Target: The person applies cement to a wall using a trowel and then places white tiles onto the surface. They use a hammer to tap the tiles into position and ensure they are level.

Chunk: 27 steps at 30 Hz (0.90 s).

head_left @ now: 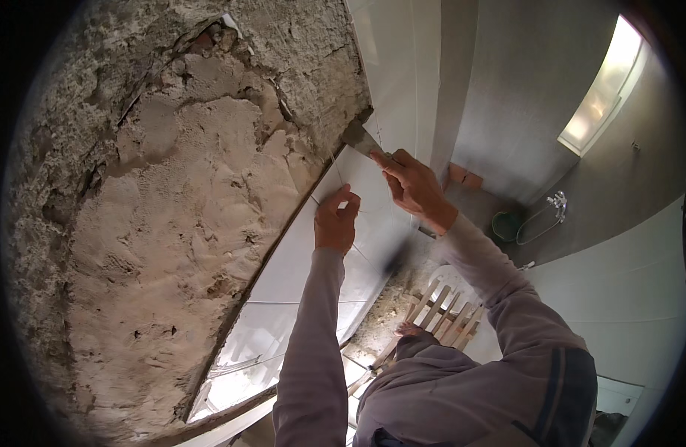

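Note:
My right hand [414, 188] grips a scraper-like tool with a flat metal blade [361, 139]; its handle is hidden in the fingers. The blade lies at the top edge of the white wall tiles [302, 257], near the corner where they meet the bare wall. To the left, my left hand [335, 221] has thumb and forefinger pinched together in front of the tiles. A thin string [334, 162] runs up from these fingertips along the tile edge.
Rough, patchy mortar wall [172, 238] fills the left side. Lower down is a slatted wooden pallet [447, 316]. At right are a shower tap [557, 205] with a hose, a dark green bucket [505, 225], orange bricks [464, 176] and a bright window [600, 93].

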### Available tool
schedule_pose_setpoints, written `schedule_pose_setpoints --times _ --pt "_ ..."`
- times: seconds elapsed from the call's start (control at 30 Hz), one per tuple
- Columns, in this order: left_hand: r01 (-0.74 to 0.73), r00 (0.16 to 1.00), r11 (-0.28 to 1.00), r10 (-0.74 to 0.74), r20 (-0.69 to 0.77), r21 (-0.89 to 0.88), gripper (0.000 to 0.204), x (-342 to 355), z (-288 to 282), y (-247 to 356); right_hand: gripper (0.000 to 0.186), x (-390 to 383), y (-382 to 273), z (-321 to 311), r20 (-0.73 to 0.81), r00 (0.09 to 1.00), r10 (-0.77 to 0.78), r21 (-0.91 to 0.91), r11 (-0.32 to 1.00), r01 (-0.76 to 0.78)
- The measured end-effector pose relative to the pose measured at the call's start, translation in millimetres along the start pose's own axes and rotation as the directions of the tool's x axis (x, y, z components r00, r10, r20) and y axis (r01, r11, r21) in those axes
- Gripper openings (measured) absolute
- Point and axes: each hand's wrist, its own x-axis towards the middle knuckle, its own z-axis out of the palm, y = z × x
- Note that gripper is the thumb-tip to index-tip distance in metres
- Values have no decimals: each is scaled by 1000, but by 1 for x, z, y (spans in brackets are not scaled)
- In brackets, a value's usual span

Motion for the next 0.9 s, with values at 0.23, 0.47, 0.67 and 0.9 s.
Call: schedule_pose_setpoints --times 0.23,0.47,0.67,0.9 --pt "89 996 986 -93 -19 -144 30 7 4 4 33 41 -25 -80 286 958 -34 -241 965 106" --pt "91 995 986 -96 -33 -138 26 3 6 8 28 45 -10 -68 209 978 -11 -162 986 46" --pt "113 992 970 -122 -28 -214 27 4 8 5 26 52 -16 -67 365 931 -2 -296 948 119" --pt "106 990 970 -125 -72 -221 30 10 7 -4 28 84 -37 -110 578 815 -26 -319 913 255"
